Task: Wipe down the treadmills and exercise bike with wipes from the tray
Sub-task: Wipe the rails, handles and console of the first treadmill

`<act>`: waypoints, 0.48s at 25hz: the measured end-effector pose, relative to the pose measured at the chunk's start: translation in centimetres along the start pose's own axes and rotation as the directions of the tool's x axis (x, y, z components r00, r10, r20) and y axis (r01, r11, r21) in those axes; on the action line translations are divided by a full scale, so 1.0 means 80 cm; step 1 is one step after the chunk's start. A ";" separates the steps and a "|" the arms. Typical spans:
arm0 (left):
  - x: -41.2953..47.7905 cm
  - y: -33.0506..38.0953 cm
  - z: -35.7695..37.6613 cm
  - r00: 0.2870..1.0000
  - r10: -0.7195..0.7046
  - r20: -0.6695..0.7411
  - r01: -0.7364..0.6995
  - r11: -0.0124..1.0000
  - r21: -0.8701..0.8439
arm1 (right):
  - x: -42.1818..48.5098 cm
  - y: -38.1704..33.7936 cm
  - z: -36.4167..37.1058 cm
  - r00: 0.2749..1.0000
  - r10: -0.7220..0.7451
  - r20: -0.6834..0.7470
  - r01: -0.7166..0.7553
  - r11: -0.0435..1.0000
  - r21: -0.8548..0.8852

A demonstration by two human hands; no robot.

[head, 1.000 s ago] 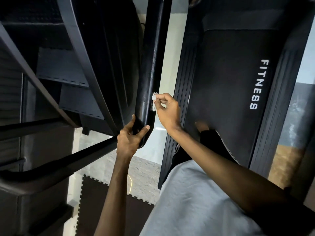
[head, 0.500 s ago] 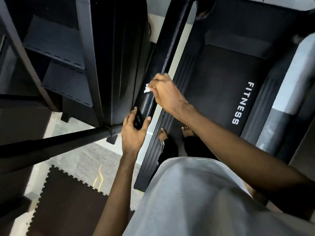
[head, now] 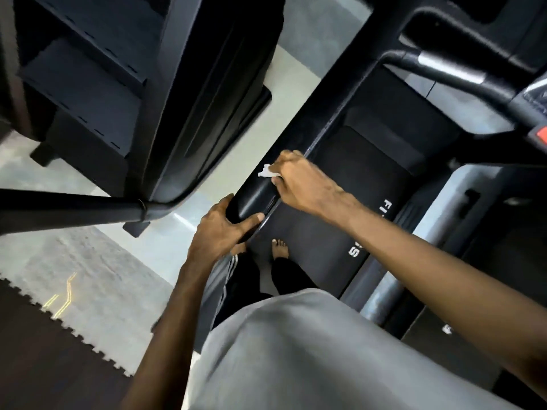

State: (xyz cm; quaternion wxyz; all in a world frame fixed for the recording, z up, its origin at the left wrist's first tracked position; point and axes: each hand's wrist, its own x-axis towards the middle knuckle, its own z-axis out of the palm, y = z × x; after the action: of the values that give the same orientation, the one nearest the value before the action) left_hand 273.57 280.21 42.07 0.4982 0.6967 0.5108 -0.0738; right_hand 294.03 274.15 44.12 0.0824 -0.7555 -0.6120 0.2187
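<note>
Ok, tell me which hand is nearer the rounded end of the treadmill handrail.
Left. The left hand grips the rounded end of the treadmill handrail. The right hand is farther up the rail, holding a white wipe against it.

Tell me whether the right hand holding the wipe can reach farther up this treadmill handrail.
Probably yes. The right hand presses the wipe on the handrail, the bare rail runs on beyond it, and the left hand grips only the near end.

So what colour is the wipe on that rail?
White; the head view shows the wipe in the right hand against the black handrail.
</note>
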 end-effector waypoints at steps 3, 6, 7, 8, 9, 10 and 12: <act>0.008 -0.024 -0.003 1.000 -0.019 0.023 0.021 0.996 -0.085 | 0.019 -0.004 -0.012 0.991 0.068 0.113 -0.061 0.996 -0.064; 0.021 -0.043 -0.002 0.999 -0.021 0.050 0.029 0.986 -0.165 | 0.049 -0.010 -0.013 0.977 0.153 0.152 -0.136 0.984 -0.114; 0.026 -0.049 -0.002 0.997 -0.036 0.064 0.048 0.981 -0.190 | 0.059 -0.008 -0.015 0.972 0.196 0.127 -0.180 0.975 -0.127; 0.030 -0.052 -0.003 0.995 -0.050 0.083 0.067 0.976 -0.207 | 0.066 -0.006 -0.017 0.969 0.231 0.083 -0.219 0.967 -0.132; 0.033 -0.057 -0.006 0.993 -0.066 0.103 0.087 0.973 -0.213 | 0.074 -0.007 -0.017 0.963 0.260 0.067 -0.249 0.958 -0.140; 0.036 -0.061 -0.009 0.989 -0.078 0.126 0.102 0.975 -0.199 | 0.078 -0.011 -0.014 0.961 0.266 0.075 -0.252 0.955 -0.154; 0.044 -0.076 -0.006 0.977 -0.103 0.186 0.134 0.977 -0.164 | 0.077 -0.033 -0.004 0.966 0.196 0.168 -0.165 0.969 -0.181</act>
State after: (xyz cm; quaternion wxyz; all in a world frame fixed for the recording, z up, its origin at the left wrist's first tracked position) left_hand 270.24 282.74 36.41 0.5956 0.6091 0.5098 -0.1196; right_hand 292.77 280.76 44.04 -0.0582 -0.7889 -0.5615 0.2428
